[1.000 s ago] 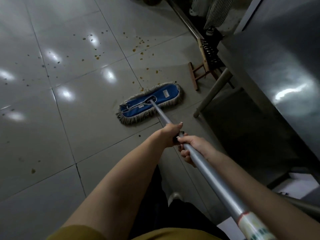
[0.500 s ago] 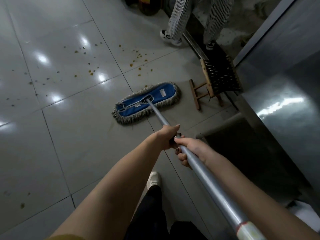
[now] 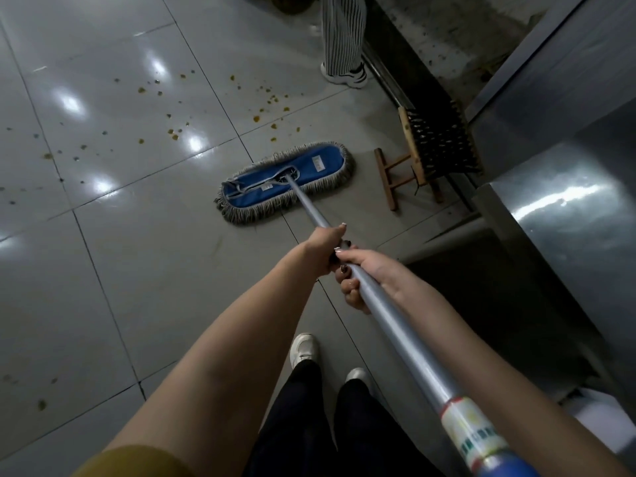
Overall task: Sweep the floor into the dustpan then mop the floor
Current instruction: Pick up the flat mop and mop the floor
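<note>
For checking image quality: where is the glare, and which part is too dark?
Head view: glare patches shine on the glossy floor tiles and on the steel cabinet; the space below the cabinet is in deep shadow; the frame is dim overall; the mop looks sharp.

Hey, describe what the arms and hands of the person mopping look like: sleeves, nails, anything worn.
The left arm and right arm are bare, with no gloves or watch showing. A mustard-yellow sleeve covers the left one high up. On the right hand, fingernails wear dark polish.
</note>
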`<move>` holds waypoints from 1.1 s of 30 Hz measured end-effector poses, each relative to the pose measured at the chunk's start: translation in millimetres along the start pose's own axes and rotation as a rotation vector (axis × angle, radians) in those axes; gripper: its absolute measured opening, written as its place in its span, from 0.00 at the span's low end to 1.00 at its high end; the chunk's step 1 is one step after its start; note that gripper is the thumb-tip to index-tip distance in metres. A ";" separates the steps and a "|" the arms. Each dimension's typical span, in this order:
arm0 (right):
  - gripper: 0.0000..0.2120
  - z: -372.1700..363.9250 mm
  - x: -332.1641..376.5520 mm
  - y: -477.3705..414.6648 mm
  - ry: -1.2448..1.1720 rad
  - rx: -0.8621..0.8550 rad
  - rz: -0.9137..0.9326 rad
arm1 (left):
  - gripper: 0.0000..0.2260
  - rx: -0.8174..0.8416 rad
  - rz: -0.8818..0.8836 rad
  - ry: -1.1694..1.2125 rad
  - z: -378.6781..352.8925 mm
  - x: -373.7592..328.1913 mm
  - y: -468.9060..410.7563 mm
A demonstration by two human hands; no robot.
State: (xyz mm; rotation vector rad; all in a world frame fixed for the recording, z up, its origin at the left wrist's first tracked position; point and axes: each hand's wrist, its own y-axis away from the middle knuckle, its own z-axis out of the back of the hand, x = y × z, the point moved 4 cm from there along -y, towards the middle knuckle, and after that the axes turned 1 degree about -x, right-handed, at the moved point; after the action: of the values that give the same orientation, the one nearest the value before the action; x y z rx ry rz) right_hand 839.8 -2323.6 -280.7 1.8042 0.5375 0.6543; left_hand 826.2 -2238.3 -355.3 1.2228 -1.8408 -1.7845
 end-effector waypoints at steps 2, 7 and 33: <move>0.18 6.1 -9.8 6.2 -0.008 0.007 0.002 | 0.14 0.008 0.010 0.017 -6.5 11.5 5.4; 0.18 29.7 -37.7 26.4 -0.006 0.023 -0.008 | 0.14 0.023 0.034 0.060 -28.9 42.1 18.4; 0.19 81.8 -15.2 41.0 0.199 -0.098 -0.030 | 0.13 0.090 -0.019 0.012 -80.0 38.1 30.1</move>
State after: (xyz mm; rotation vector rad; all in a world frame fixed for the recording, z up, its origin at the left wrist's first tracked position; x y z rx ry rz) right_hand 884.7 -2403.3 -265.4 1.6465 0.6524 0.8311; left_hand 850.4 -2323.6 -325.6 1.2844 -1.9283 -1.7163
